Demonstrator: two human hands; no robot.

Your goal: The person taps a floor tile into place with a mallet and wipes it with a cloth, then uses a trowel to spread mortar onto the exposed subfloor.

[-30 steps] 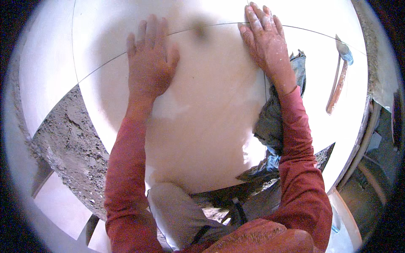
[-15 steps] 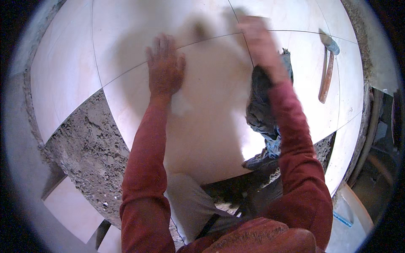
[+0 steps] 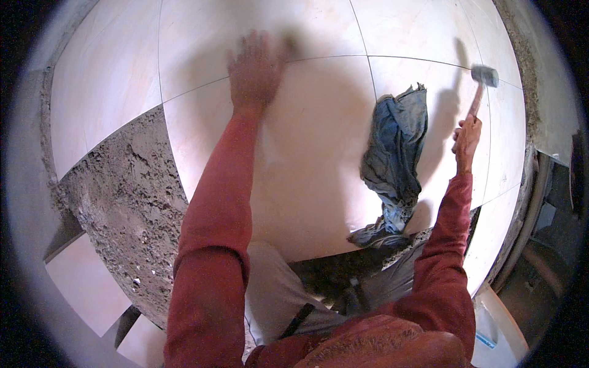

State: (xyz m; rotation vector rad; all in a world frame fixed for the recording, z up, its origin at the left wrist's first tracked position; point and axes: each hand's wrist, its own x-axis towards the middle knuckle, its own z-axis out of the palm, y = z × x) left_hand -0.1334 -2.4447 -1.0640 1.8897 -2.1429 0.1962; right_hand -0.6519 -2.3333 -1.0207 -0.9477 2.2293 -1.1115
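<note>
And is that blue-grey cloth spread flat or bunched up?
Bunched up: the cloth lies narrow and deeply creased on the tiles.

The large, smooth square tiles (image 3: pixel 313 153) were cream with faint peach veining. Near their right edge, the blunt-headed, wooden-handled mallet (image 3: pixel 479 92) was grey and reddish-brown. The crumpled cloth (image 3: pixel 396 153) was grey-blue, the long fabric sleeves (image 3: pixel 218 208) plain brick-red.
</note>
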